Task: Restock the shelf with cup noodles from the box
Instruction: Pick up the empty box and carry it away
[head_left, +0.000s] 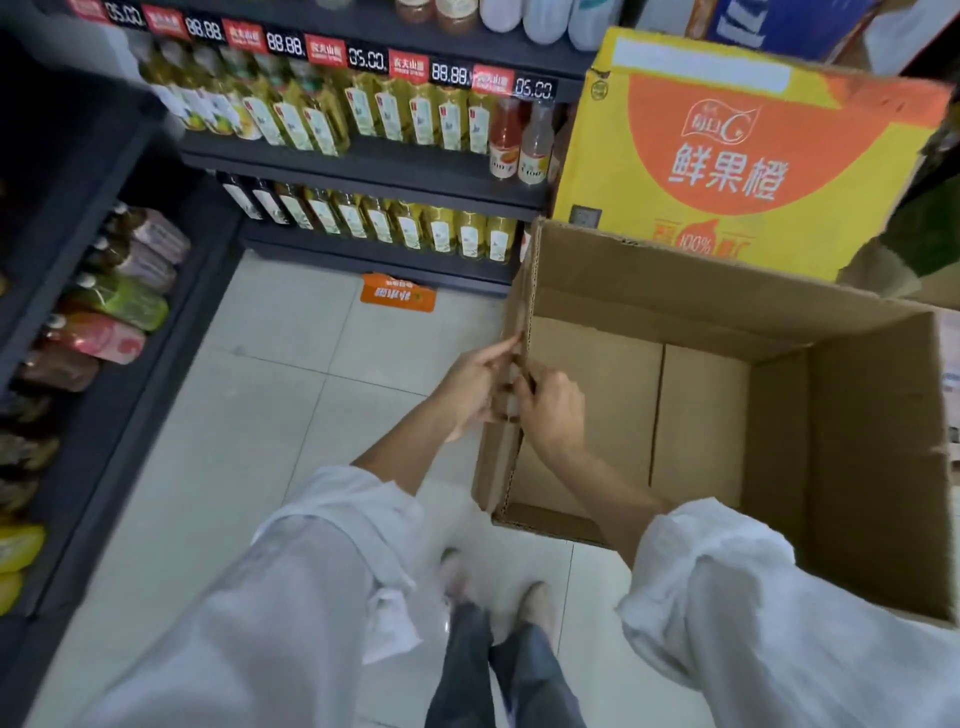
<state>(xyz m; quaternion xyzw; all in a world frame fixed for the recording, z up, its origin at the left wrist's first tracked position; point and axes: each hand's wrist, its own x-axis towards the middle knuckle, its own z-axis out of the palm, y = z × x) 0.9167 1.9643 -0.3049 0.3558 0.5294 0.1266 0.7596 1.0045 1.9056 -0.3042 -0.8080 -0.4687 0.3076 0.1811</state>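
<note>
**Both hands on the box's left wall**

The left hand (475, 387) grips the outside of the left wall of the cardboard box (852, 467), fingers curled against it, forefinger stretched up along the top edge. The right hand (550, 410) reaches over from inside, fingers folded onto the same rim, just beside the left. The box stands open on the tiled floor (291, 374). It is plain brown, and its bare bottom shows.

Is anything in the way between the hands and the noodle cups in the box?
No cups show. The brown box looks empty inside, and both the left hand and right hand already hold its left wall.
</note>
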